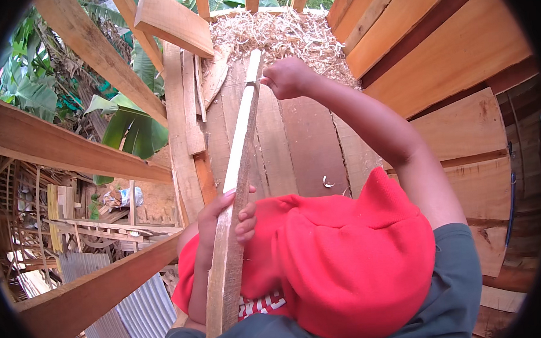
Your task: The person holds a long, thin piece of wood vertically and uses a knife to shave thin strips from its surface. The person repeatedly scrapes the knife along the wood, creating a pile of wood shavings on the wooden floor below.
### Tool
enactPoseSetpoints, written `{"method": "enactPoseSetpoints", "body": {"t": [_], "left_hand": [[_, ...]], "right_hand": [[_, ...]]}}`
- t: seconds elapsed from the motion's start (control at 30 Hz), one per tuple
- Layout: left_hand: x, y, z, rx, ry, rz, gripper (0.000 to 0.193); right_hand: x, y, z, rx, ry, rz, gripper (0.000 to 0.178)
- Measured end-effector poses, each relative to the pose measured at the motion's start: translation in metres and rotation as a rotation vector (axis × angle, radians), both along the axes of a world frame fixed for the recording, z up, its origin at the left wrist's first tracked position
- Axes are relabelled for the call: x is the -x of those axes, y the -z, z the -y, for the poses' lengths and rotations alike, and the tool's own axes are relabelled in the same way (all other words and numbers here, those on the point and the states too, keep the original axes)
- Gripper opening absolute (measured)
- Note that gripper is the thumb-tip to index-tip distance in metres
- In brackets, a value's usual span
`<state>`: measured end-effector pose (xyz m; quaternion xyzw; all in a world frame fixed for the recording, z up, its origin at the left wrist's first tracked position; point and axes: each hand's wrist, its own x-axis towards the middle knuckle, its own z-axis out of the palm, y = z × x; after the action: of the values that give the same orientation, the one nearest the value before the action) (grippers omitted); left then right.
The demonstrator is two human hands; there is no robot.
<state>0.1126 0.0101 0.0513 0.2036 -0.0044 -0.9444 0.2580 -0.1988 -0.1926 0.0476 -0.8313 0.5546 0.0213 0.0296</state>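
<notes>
My left hand [227,223] is wrapped round the lower half of a long, squared wooden strip [238,140]. The strip slants up and away from me; its upper face is pale and its side rougher and darker. Beside its far end, my right hand [290,78] is closed in a fist. A thin cord or wire [232,85] crosses the strip there, with a dark band where it meets the wood, and runs to my right fingers. I cannot tell exactly what it is. Red hooded cloth [355,268] lies bunched across my front, below the strip.
Curly wood shavings [276,37] pile up at the far end of the plank floor [312,142]. Loose boards [191,106] lie along the left side. Wooden beams [73,149] frame the left, plank walls [448,49] the right. Corrugated sheets [147,322] lie below left.
</notes>
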Motion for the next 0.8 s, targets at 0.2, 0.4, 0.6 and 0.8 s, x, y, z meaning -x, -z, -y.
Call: {"method": "enactPoseSetpoints", "body": {"t": [0.2, 0.4, 0.6, 0.8], "left_hand": [[0.007, -0.004, -0.004, 0.057, 0.046, 0.053, 0.043], [0.001, 0.0, -0.007, 0.077, 0.02, 0.071, 0.042], [0.001, -0.001, -0.006, 0.065, 0.032, 0.041, 0.043], [0.007, -0.007, -0.007, 0.122, 0.073, 0.121, 0.043]], "right_hand": [[0.026, -0.002, 0.002, 0.093, -0.103, 0.034, 0.037], [-0.026, -0.023, -0.019, 0.018, -0.075, -0.073, 0.036], [-0.004, -0.013, -0.016, 0.002, 0.045, -0.045, 0.036], [0.014, -0.016, -0.002, 0.112, -0.125, 0.002, 0.034]]}}
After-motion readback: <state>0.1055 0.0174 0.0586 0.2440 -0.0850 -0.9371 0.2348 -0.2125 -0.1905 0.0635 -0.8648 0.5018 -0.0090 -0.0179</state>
